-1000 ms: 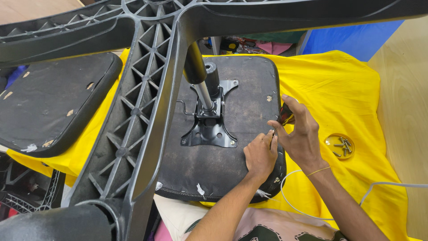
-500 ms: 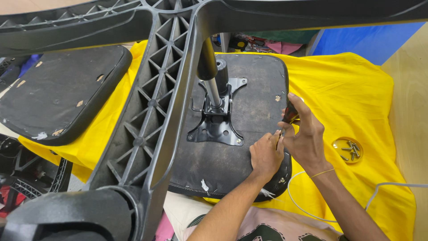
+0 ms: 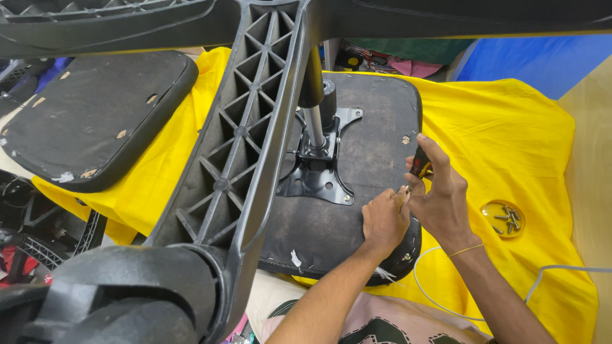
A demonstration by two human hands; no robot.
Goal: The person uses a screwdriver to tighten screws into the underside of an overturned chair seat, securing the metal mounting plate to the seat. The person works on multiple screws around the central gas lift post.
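right hand (image 3: pixel 443 194) fingers closed on screwdriver (image 3: pixel 419 167) | left hand (image 3: pixel 384 220) fingers pinch its tip | near seat (image 3: pixel 376 121) right edge

- yellow cloth (image 3: pixel 510 127): the landmark, spread over the work surface
- second pad (image 3: pixel 89 114): black, flat, on the cloth's left edge, part hanging off it
- clear dish (image 3: pixel 503 218): on the cloth's right part, screws inside
- white cable (image 3: pixel 561 271): runs across the cloth's lower right corner
- blue sheet (image 3: pixel 542 60): behind the cloth's far right edge
- caster (image 3: pixel 121 299): black, close to camera, lower left of the cloth
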